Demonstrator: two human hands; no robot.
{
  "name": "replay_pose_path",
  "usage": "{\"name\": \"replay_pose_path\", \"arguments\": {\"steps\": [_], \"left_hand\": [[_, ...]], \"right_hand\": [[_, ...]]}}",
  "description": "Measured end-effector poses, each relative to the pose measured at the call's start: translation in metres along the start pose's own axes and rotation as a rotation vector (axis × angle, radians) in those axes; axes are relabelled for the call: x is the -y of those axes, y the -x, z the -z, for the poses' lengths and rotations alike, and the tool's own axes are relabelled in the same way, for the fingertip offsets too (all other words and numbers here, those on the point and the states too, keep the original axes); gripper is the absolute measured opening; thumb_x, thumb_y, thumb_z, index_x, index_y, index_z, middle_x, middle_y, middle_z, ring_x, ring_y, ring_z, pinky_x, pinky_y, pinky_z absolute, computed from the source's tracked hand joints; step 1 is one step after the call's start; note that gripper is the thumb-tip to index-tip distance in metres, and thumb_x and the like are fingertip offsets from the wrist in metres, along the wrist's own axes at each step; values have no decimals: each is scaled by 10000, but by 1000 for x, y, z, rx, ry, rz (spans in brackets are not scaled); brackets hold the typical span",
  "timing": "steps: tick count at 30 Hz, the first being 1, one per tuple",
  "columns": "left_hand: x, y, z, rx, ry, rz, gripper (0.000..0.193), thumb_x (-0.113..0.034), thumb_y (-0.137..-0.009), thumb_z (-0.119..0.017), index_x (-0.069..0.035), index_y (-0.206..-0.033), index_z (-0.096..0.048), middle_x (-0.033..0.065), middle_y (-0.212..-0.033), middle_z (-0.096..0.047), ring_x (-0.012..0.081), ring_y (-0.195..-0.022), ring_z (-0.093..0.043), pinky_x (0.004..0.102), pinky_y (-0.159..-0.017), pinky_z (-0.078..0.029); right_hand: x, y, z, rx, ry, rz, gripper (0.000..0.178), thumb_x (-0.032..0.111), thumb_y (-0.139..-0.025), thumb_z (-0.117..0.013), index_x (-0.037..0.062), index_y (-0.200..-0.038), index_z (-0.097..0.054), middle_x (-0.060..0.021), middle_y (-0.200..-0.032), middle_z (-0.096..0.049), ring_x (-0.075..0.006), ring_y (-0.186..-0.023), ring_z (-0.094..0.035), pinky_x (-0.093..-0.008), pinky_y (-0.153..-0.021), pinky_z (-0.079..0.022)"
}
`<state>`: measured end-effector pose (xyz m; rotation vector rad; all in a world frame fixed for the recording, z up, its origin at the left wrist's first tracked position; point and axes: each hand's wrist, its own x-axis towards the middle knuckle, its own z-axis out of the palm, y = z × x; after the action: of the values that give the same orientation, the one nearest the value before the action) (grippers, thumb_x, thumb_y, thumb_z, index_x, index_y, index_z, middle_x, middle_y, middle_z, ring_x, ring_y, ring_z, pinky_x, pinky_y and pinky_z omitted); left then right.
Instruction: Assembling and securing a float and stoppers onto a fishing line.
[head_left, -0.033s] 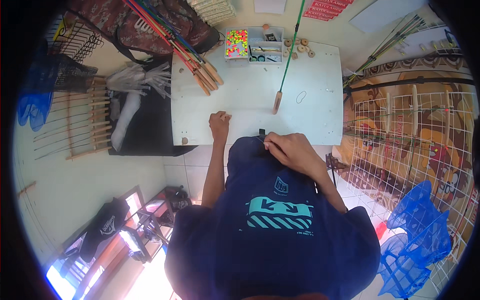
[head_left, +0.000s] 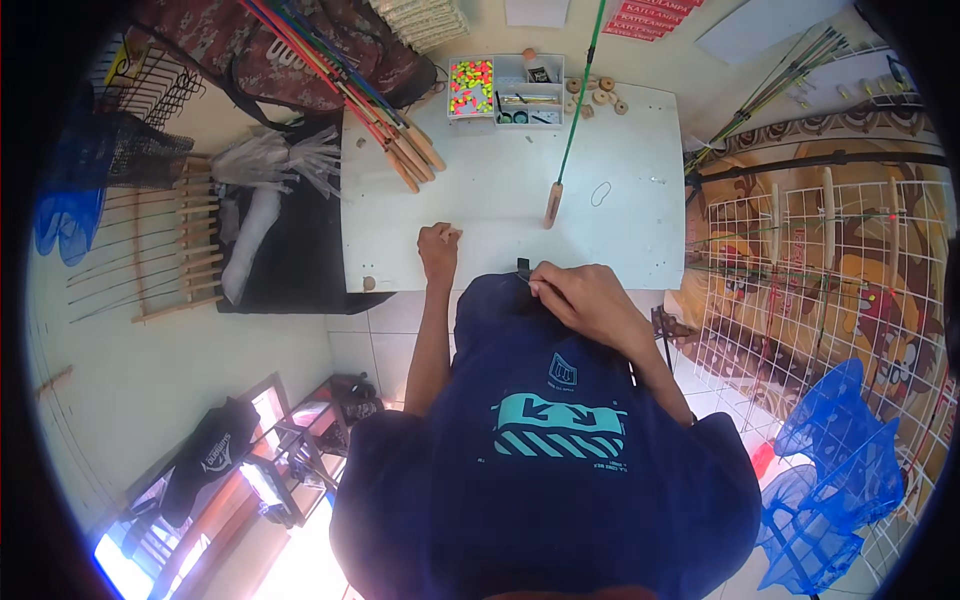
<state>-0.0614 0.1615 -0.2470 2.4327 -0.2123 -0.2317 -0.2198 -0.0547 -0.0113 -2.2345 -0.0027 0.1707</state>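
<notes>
My left hand rests at the table's near edge with its fingers closed; what they hold, if anything, is too small to name. Just in front of my dark blue shirt, my right hand is closed in a pinch. Beside its fingertips is a small black piece, and I cannot tell whether they touch it. A green fishing rod with a wooden handle points away from me over the white table. To its right lies a thin dark loop of line.
At the table's back stands a white divided box beside bright floats and several round wooden pieces. Wooden-handled rods lie at the back left. A wire rack and blue nets are on the right.
</notes>
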Motion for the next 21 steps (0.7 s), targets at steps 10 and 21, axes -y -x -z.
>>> {"name": "replay_pose_path", "arguments": {"steps": [10, 21], "left_hand": [[6, -7, 2, 178, 112, -5, 402, -137, -745, -761, -106, -1131, -655, 162, -1155, -482, 312, -953, -587, 387, -825, -514], [-158, 16, 91, 269, 531, -403, 302, -39, -903, -580, -61, -1200, -627, 105, -1071, -639, 194, -959, -606, 288, -849, -479]], "right_hand": [[-9, -9, -1, -66, 181, -92, 166, 215, -956, -495, 70, -932, -570, -146, -658, -625, -350, -619, -618, -446, -588, -468], [-10, -25, -4, -25, 253, -105, 170, 211, -953, -504, 53, -937, -567, -156, -679, -634, -362, -636, -622, -465, -592, -466]]}}
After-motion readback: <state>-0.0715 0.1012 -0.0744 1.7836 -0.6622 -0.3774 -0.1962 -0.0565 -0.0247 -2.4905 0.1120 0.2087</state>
